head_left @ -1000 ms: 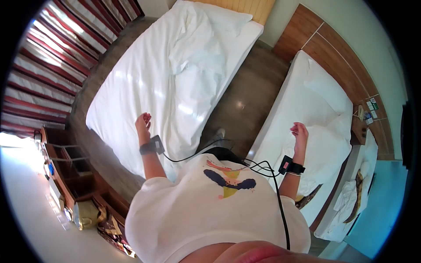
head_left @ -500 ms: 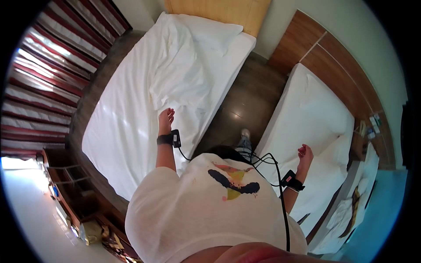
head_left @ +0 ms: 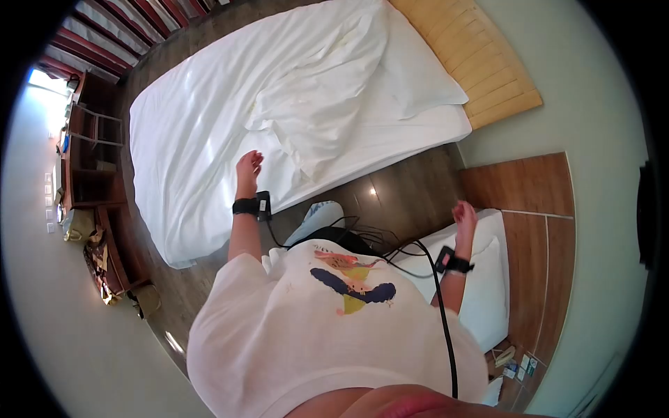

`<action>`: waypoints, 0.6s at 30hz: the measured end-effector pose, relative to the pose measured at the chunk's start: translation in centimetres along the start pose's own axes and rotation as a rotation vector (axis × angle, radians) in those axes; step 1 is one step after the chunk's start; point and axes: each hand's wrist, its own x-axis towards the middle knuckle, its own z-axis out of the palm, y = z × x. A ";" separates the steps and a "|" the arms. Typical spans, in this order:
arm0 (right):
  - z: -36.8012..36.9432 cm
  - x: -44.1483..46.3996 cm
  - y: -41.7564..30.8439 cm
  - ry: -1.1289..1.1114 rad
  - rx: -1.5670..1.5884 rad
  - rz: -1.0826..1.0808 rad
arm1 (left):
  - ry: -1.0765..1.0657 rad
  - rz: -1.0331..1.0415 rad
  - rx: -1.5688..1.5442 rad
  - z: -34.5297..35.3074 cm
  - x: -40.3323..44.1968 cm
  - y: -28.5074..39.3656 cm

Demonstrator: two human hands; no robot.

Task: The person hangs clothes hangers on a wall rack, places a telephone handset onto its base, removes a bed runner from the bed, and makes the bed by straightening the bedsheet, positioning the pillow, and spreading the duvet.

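Note:
My left hand (head_left: 249, 166) is raised in front of the large bed's near side, its fingers loosely bent and a little apart, with nothing in them. Beyond it lies a rumpled white duvet (head_left: 306, 104), bunched toward the middle of the bed. My right hand (head_left: 465, 217) hangs in the air near the corner of the second bed (head_left: 486, 299), fingers half curled and holding nothing. Each wrist carries a black strap with a small box, the left box (head_left: 263, 206) and the right box (head_left: 444, 259). Neither hand visibly touches the bedding.
A white pillow (head_left: 425, 80) lies by the light wooden headboard (head_left: 474, 56). Dark floor (head_left: 376, 191) runs between the beds. Black cables (head_left: 435, 292) hang along my body. A brown desk (head_left: 94, 188) with a chair stands at left, bags beside it. Small cards (head_left: 519, 367) lie at lower right.
My view has turned toward the right, so the large bed now lies more across the frame and the second bed is lower. Both hands stay raised and hold nothing.

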 end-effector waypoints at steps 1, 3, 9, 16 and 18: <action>2.4 2.4 0.2 -0.074 -0.064 0.025 | 0.037 0.001 -0.041 -0.3 0.3 0.3; 6.1 6.6 1.0 -0.154 -0.132 0.055 | 0.123 -0.071 -0.101 -0.6 2.4 -0.8; 15.6 14.7 4.8 -0.389 -0.367 0.293 | 0.254 -0.256 0.057 -0.1 13.2 -10.4; 24.0 19.7 8.2 -0.627 -0.534 0.305 | 0.281 -0.432 0.469 4.0 22.0 -16.0; 25.4 20.5 9.2 -0.641 -0.553 0.328 | 0.340 -0.428 0.294 5.4 22.0 -14.8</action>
